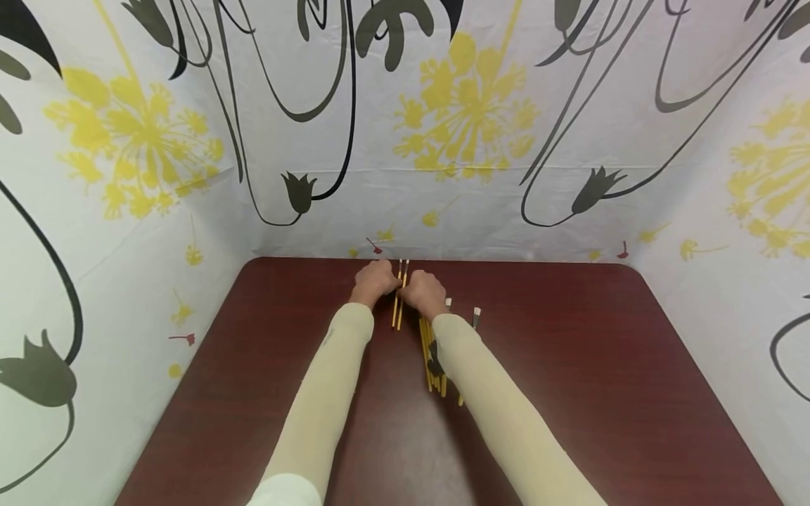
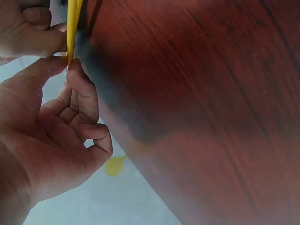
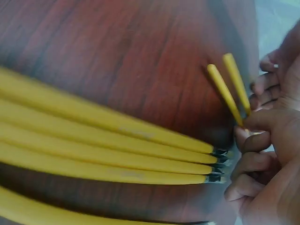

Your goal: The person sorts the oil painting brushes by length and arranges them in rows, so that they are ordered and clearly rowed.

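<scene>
Near the far table edge, two slim yellow-handled paintbrushes [image 1: 399, 309] lie nearly side by side between both hands, bristle ends pointing away. My left hand [image 1: 375, 282] pinches at one with thumb and forefinger; in the left wrist view that hand [image 2: 51, 122] has its other fingers loosely bent. From the other side, my right hand [image 1: 425, 292] grips with thumb and forefinger. The right wrist view shows the right hand [image 3: 272, 159] close against the left, the handle ends [image 3: 224, 91] sticking out. The fingertips partly hide the brushes.
Several more yellow paintbrushes [image 3: 93, 140] lie in a row by my right forearm, which partly covers them. A dark object [image 1: 434, 358] shows among them. One brush with pale bristles [image 1: 477, 318] lies farther right. Patterned cloth walls [image 1: 380, 147] border the dark red table [image 1: 253, 393].
</scene>
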A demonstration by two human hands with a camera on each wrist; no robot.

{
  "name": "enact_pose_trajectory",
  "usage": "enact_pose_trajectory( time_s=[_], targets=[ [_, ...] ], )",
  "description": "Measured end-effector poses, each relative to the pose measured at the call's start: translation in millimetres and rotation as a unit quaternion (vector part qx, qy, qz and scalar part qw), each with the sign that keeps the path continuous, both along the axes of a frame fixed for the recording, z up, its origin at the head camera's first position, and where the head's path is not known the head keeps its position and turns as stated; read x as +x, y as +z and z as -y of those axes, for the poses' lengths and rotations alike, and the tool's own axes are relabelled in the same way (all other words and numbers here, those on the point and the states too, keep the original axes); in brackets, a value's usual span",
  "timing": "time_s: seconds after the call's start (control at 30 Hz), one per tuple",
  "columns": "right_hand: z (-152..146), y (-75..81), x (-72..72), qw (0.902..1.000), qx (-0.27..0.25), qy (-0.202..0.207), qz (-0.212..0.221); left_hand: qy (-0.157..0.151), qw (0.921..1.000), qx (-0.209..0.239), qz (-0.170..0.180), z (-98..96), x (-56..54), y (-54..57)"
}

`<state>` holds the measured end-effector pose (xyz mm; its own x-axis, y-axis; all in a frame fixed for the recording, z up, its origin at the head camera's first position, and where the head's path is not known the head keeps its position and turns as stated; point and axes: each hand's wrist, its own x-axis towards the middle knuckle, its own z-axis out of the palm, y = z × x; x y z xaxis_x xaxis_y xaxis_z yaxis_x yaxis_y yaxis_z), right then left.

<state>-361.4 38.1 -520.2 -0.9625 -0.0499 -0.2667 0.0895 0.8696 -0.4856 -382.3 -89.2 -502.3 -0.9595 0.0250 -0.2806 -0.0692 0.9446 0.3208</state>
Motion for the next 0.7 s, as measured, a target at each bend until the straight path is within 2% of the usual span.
enact_pose_trajectory(
  time_s=[0.23, 0.47, 0.7],
  targets=[
    [4, 8.4, -3.5, 0.9996, 0.020, -0.010, 0.015, 0.007, 0.9999, -0.012, 0.008, -1.4, -0.3, -3.7],
    [8, 10.4, -2.0, 0.9993, 0.035, -0.010, 0.005, 0.014, 0.9995, -0.021, -0.019, -2.0, 2.0, -3.6],
    [12, 8.6, -1.4, 0.9989, 0.042, -0.022, 0.006, 0.007, 0.9989, -0.027, -0.037, -2.1, 5.5, -6.0]
  ],
)
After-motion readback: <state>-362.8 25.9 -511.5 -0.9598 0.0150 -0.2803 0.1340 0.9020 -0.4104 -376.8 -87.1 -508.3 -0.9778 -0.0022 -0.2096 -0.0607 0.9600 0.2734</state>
